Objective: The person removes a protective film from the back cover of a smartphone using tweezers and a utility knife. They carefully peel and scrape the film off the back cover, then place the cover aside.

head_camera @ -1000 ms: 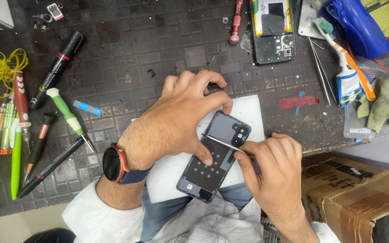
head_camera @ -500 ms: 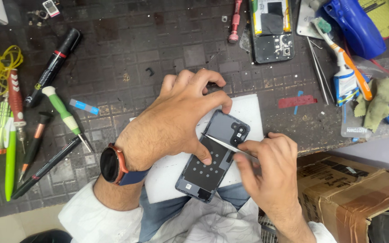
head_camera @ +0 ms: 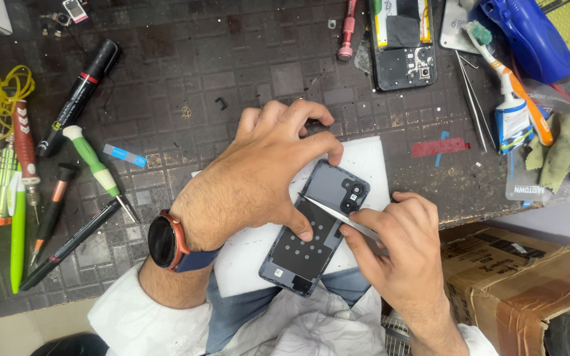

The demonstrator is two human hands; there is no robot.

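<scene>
Left hand (head_camera: 258, 178) pins phone back cover (head_camera: 315, 227), long axis diagonal | right hand (head_camera: 400, 247) fingers pinched on tweezers (head_camera: 334, 214), tip touching cover's middle

— What sort of place is this?
— A phone repair workshop: a dark gridded mat (head_camera: 186, 79) covers the surface, screwdrivers (head_camera: 97, 168) lie along its left side, tweezers (head_camera: 473, 99) to the right, and an opened phone (head_camera: 402, 43) sits at the top.

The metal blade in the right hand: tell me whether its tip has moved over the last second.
Yes. The metal blade in the right hand has slid its tip leftward across the phone back cover, from near the cover's right edge toward the left hand.
</scene>
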